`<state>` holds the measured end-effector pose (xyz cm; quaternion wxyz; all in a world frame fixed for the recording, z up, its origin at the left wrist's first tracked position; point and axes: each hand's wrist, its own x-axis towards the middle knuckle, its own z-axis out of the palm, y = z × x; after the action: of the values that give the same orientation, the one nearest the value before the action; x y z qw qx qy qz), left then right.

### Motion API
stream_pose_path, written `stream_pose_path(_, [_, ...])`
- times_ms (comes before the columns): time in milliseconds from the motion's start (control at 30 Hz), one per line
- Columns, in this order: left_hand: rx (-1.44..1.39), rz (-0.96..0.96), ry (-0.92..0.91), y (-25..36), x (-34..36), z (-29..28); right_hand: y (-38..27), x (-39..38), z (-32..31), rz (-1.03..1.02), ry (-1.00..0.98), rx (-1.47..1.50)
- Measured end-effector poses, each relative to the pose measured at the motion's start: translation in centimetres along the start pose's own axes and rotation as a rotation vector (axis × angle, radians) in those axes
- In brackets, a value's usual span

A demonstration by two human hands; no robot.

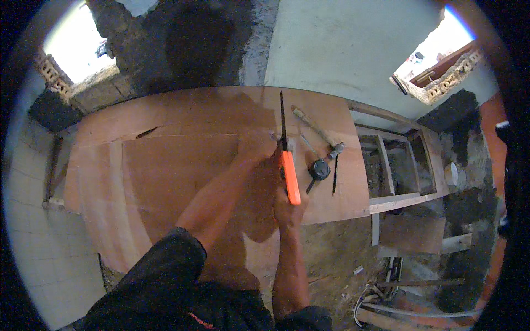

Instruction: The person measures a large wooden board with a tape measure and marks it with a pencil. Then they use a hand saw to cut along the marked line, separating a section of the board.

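Note:
An orange-handled hand saw [289,175] with a narrow dark blade points away from me over the plywood sheet [182,160]. My right hand [289,208] is wrapped round the near end of its handle. Beside the blade, my left hand [267,147] lies low over the board; its fingers are blurred and partly hidden. To the right of the saw, a hammer [314,126] with a wooden handle rests on the sheet. A round black tape measure [319,169] sits below the hammer head, and a thin dark pencil-like stick [335,175] lies beside it.
The sheet has a torn slit [147,132] at the left. An open timber frame [383,160] adjoins it on the right. Wood scraps and a pale hose [408,313] lie on the floor at the lower right. A patchy wall [314,49] stands behind.

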<state>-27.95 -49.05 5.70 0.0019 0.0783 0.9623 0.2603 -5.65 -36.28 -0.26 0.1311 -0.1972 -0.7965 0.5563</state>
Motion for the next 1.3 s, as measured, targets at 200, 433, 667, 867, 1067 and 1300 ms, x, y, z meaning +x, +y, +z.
stream_pose_path(200, [0.013, -0.071, 0.04, 0.2, -1.4, 0.1, -8.0, -6.3, -3.8, 0.038, 0.0, 0.13])
stream_pose_path(433, [0.071, 0.196, 0.099, -2.6, 0.5, 1.4, -10.4, -0.9, -0.4, -0.127, 0.093, -0.032])
stream_pose_path(667, [-0.501, 0.053, 0.139, -4.0, 1.2, 6.2, -8.8, -6.3, -3.9, 0.083, 0.009, 0.016])
stream_pose_path(867, [0.095, 0.104, 0.097, -2.6, 0.4, 1.9, -7.9, 0.3, -0.1, 0.129, -0.001, 0.096])
stream_pose_path(1067, [0.077, 0.05, 0.174, -2.5, -1.5, 2.0, -10.8, -7.4, -4.1, 0.045, 0.029, -0.142])
stream_pose_path(1300, [0.06, -0.005, 0.091, -2.8, 0.6, 2.0, -5.3, 0.8, 0.0, 0.123, -0.069, -0.033])
